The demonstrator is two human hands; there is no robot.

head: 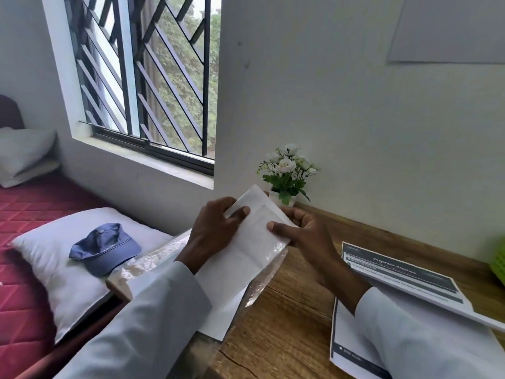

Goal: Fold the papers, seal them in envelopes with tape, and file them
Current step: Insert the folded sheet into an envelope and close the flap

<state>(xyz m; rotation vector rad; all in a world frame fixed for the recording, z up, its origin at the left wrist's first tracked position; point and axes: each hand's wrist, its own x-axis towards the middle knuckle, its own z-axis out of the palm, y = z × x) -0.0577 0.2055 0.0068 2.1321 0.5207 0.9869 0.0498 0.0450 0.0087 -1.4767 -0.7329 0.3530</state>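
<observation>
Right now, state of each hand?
Left hand: closed, gripping the top-left of the white paper envelope, thumb on its face.
Right hand: closed, pinching the same envelope's right edge.

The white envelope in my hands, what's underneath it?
Under the white envelope, held by the left hand and right hand, lie a clear plastic sleeve and a white sheet on the wooden desk. Anything directly beneath is covered.

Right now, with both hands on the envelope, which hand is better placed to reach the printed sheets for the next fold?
Right, probably. The right hand holds the envelope on the side nearest the printed sheets; the left hand grips its far edge, toward the bed.
</observation>
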